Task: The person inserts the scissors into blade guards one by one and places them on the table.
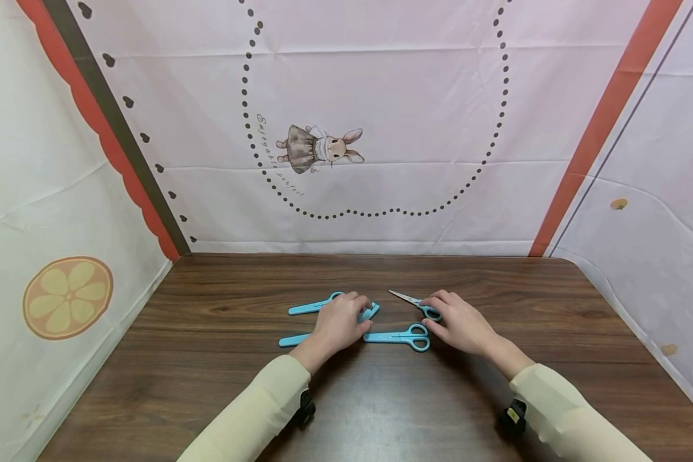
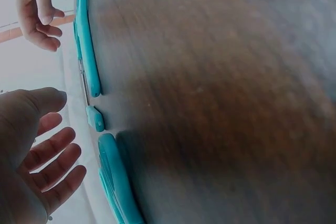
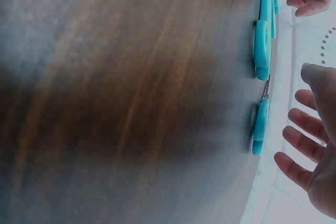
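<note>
Pale blue scissors (image 1: 404,297) with bare metal blades lie on the table, their handles (image 3: 260,127) nearest my right hand (image 1: 462,326). That hand is over them with its fingers spread and loosely bent, and nothing shows in its grasp. A short blue blade cover (image 1: 369,313) lies beside the fingers of my left hand (image 1: 339,323). In the left wrist view, the fingers (image 2: 58,153) are relaxed, with no object between them. Sheathed blue scissors (image 1: 395,337) rest between the two hands, handles to the right.
More blue scissors (image 1: 308,308) lie behind my left hand, their tip pointing left. Another blue sheath (image 1: 293,340) pokes out left of that wrist, the rest hidden by the hand. A brown wooden table (image 1: 237,385) is under everything, with a printed cloth (image 1: 416,128) hanging behind it.
</note>
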Tool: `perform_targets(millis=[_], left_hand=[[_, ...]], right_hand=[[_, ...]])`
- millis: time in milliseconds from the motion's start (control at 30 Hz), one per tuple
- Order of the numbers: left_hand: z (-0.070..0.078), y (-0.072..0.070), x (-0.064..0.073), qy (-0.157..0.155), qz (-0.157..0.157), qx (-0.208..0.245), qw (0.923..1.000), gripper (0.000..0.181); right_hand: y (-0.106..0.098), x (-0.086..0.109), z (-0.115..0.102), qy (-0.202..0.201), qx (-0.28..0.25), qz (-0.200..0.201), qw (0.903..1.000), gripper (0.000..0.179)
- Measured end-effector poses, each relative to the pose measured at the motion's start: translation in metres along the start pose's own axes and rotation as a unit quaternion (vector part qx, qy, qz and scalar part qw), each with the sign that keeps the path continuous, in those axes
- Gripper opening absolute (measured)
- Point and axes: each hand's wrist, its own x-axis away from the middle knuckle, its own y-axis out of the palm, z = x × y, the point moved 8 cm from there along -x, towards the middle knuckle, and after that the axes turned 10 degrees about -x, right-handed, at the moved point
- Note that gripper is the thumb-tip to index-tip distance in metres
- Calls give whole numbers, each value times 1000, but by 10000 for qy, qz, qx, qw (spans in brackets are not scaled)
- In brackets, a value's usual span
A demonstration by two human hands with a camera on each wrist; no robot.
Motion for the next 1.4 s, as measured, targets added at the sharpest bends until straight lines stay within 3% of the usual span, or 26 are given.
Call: perform_targets(millis=[467,967,1400], left_hand=[[-8,13,-5,-343,-439,105,9984,30],[-12,21,-7,-523,-669,-1,9964,29],[-12,28,-10,-576,-755,-323,9950,31]], right_hand=[[0,-2,10,377,54,-85,9992,44],[2,0,25,924,188,-410,9947,56],[4,2,35,1129,204,-675,9911,57]])
